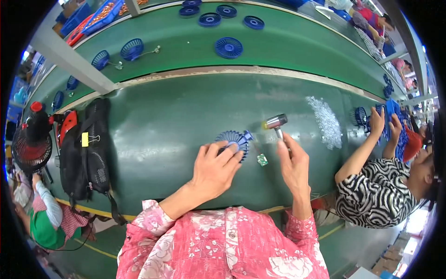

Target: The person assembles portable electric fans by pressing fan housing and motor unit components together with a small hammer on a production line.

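Note:
My left hand [214,168] presses its fingers onto a round blue plastic fan housing [237,138] with radial ribs, holding it against the green bench. A small blue stub sticks out at the housing's upper right. My right hand [294,162] is closed round the handle of a small hammer [276,122]. The hammer's metal head, with a yellowish face on its left end, is raised to the right of the housing and apart from it. Just right of the housing lies a small green circuit board [262,160], seemingly joined to it by thin wires.
A pile of small clear pieces [326,122] lies right on the bench. A black bag [88,153] with a yellow clip and a black fan [35,144] stand left. Beyond a ledge, a green belt [176,58] carries blue fan parts [228,47]. A co-worker [385,186] sits close right.

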Demonstrator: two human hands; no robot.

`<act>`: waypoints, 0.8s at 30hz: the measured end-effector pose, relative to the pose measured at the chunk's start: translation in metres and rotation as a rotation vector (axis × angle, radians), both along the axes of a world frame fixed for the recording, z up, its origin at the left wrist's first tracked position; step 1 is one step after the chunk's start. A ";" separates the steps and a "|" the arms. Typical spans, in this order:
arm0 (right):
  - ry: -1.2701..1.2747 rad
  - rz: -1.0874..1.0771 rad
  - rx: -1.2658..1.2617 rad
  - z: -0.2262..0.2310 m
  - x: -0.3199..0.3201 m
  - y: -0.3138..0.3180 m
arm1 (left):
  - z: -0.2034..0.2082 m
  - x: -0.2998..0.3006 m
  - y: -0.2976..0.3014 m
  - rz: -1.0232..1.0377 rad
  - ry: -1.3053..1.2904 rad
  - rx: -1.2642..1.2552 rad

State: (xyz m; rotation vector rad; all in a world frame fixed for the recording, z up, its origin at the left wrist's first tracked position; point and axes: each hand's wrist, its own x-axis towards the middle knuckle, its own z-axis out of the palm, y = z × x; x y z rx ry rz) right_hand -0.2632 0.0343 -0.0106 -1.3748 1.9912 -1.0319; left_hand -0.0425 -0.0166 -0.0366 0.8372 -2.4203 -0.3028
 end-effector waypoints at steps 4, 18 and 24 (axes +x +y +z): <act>0.270 -0.044 -0.262 0.010 0.017 0.017 | -0.002 0.001 0.000 -0.010 -0.016 0.021; 0.219 -0.533 0.017 -0.051 -0.119 0.023 | 0.018 0.018 -0.001 -0.056 0.007 0.122; 0.291 -0.642 0.145 -0.047 -0.138 0.025 | 0.018 0.014 -0.001 -0.004 0.086 0.141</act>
